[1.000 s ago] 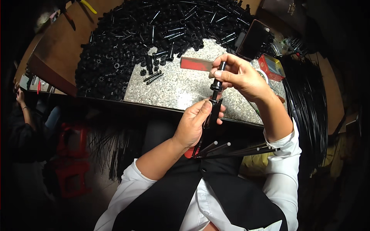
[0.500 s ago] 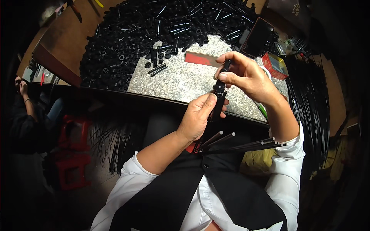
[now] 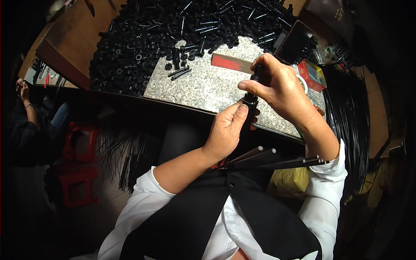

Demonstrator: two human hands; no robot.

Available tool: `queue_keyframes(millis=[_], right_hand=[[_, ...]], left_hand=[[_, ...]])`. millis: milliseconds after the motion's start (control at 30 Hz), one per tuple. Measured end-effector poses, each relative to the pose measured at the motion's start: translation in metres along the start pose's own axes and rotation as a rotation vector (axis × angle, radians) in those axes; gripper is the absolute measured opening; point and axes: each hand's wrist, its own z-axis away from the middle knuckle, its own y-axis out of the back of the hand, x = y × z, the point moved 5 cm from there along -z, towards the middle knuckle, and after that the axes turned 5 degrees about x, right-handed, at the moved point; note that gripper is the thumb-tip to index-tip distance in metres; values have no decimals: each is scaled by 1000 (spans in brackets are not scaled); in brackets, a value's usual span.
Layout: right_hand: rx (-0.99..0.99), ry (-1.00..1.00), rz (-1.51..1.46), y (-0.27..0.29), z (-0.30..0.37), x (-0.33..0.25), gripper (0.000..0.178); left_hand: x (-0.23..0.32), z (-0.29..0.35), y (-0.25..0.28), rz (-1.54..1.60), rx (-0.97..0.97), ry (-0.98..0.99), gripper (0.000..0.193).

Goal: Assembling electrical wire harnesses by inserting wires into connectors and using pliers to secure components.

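Left hand, fingers wrapped round the lower part of a black tubular fitting at the speckled table's near edge; right hand curled about its upper end, thumb across, firmness of those fingers impossible to tell; black-parts heap beyond, leftward.

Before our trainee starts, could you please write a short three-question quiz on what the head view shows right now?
1. Which hand grips the lower part of the black tubular piece?
A) the right
B) the left

2. True or false: the red-and-grey flat bar lies on the speckled slab.

3. Fill in the missing colour: the small box beyond the right hand is ____ and yellow.

Key:
1. B, the left hand
2. True
3. Red
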Motion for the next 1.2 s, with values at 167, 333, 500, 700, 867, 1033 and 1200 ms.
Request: queue_keyframes(millis=[167,333,500,700,867,1033,1200], right_hand=[[-27,0,8,-4,-4,3,39],[-121,-113,-157,-8,-8,13,36],[-251,-261,-526,-16,-4,24,30],[-94,-190,-410,-15,0,24,30],[-65,-129,-340,-16,1,23,31],[-148,-272,-529,-20,1,29,29],[-130,-329,-487,-20,2,32,29]], left_hand=[[-1,-1,1,2,-3,-1,35],[4,-1,-2,-7,7,1,35],[0,-1,-3,41,20,1,35],[8,-2,-1,-45,4,-45,35],[6,-3,-1,-30,4,-19,36],[-1,-5,-1,110,9,97,37],[-4,-6,0,210,-4,158,38]])
